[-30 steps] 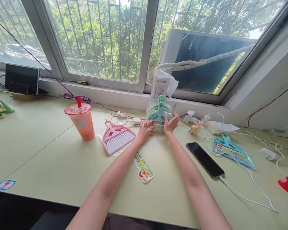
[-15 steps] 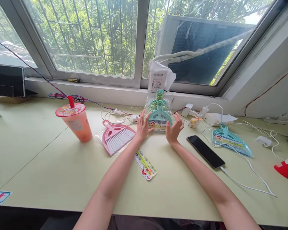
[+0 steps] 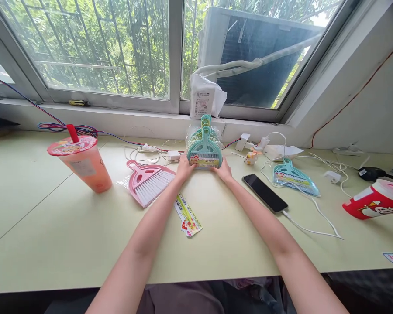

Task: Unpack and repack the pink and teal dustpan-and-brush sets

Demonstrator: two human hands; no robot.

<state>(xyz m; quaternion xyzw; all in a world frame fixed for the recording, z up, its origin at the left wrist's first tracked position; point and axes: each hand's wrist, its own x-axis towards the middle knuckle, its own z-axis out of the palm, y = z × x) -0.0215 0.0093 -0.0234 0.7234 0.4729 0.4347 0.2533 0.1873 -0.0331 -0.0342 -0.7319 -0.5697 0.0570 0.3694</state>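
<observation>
- Left hand [image 3: 184,167] and right hand [image 3: 223,170] are clasping, apparently with curled fingers, the stack of teal plastic-wrapped dustpan sets [image 3: 204,150].
- The stack is standing on the pale green table [image 3: 68,226], beside the pink brush-and-dustpan [image 3: 147,185].

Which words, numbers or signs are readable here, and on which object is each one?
No text can be read.
White packet on the sill: barcode label, too small.
Teal dustpan stack between both hands: label blurred.
Card strip: blurred.
Orange cup lid: blurred.
Red cup: cartoon face only.

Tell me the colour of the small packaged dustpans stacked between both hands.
Teal plastic dustpan stack, seen in the head view.
</observation>
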